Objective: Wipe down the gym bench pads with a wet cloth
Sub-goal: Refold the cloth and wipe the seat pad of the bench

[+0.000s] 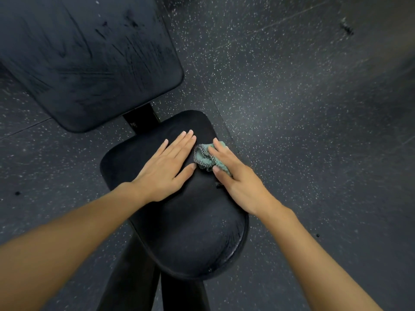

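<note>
The black seat pad of the gym bench fills the middle of the view. My left hand lies flat on it with straight fingers. Just to its right, my right hand presses a crumpled green cloth with a dark striped edge onto the pad near its right rim; the fingers look straight over the cloth. The larger black back pad sits beyond at the upper left, streaked with wipe marks.
A black frame post joins the two pads. Black bench legs spread out below the seat pad. Dark speckled rubber flooring surrounds the bench on all sides.
</note>
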Motion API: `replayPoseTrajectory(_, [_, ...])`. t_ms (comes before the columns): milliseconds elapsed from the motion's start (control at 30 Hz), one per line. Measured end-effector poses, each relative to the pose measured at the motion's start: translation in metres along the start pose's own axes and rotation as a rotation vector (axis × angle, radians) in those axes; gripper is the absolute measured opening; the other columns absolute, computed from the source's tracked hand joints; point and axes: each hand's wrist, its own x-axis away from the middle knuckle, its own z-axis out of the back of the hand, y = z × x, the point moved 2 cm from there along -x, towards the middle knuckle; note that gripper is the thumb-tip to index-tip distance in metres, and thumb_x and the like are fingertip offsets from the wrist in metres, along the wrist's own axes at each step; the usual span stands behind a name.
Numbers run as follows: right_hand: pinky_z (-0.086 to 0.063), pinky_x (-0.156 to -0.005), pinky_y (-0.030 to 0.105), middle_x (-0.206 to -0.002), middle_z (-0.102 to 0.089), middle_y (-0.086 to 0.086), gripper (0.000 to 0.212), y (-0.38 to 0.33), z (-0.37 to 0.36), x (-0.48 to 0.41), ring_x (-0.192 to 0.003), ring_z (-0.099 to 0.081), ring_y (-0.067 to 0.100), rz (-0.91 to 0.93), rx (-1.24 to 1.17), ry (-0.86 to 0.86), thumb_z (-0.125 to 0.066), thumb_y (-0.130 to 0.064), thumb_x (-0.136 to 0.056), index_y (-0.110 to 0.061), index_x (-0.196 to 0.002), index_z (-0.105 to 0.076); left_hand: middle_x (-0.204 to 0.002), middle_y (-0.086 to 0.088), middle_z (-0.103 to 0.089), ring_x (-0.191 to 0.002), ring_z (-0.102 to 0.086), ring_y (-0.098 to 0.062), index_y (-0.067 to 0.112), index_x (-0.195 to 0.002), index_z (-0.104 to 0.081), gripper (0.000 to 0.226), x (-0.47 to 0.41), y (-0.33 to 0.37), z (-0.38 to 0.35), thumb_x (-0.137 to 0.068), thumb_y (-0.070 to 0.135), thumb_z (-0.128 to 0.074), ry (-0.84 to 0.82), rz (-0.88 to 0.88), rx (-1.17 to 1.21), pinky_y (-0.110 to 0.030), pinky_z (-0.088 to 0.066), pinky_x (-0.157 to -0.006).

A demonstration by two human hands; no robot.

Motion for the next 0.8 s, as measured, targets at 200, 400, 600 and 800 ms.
replayPoseTrajectory(200, [-0.002,-0.119,0.015,-0.158,-0.011,-0.028,0.052,0.0,-0.005,0.066,-0.146,0.002,-0.008,0.033,0.009,0.008,-0.046,-0.022,-0.103,-0.03,-0.152,-0.031,-0.164,0.011,0.011,-0.148,0.017,0.001,0.021,-0.158,0.001,0.079,0.006,0.013,-0.005,-0.09,0.061,-0.004,-0.005,0.009,-0.029,-0.022,0.014,-0.118])
replayPoseTrajectory(400, [0.002,-0.117,0.015,-0.157,0.002,-0.035,0.053,-0.01,-0.015,0.076,-0.142,0.015,-0.012,0.001,0.078,0.037,-0.034,-0.041,-0.103,-0.037,-0.153,-0.018,-0.163,0.012,0.011,-0.147,0.019,0.003,0.021,-0.158,0.001,0.078,0.012,0.029,-0.008,-0.09,0.059,-0.005,-0.002,0.0,-0.026,-0.022,0.014,-0.118])
replayPoseTrajectory(600, [-0.001,-0.114,0.014,-0.16,-0.005,-0.026,0.051,-0.003,-0.009,0.041,-0.148,0.009,-0.002,0.003,0.089,0.013,-0.036,-0.036,-0.105,-0.029,-0.153,-0.025,-0.161,0.018,0.012,-0.145,0.018,0.008,0.025,-0.157,0.001,0.075,0.014,0.033,-0.008,-0.089,0.057,-0.005,0.0,0.011,-0.001,-0.022,0.013,-0.118])
replayPoseTrajectory(800, [-0.004,-0.117,0.025,-0.162,-0.01,-0.017,0.049,-0.001,-0.002,-0.004,-0.15,0.005,0.007,-0.004,0.028,-0.04,-0.036,-0.032,-0.106,-0.03,-0.154,-0.026,-0.161,0.02,0.006,-0.145,0.013,0.012,0.027,-0.157,0.0,0.076,0.011,0.033,-0.009,-0.089,0.059,-0.013,0.018,0.034,0.051,-0.015,0.013,-0.115])
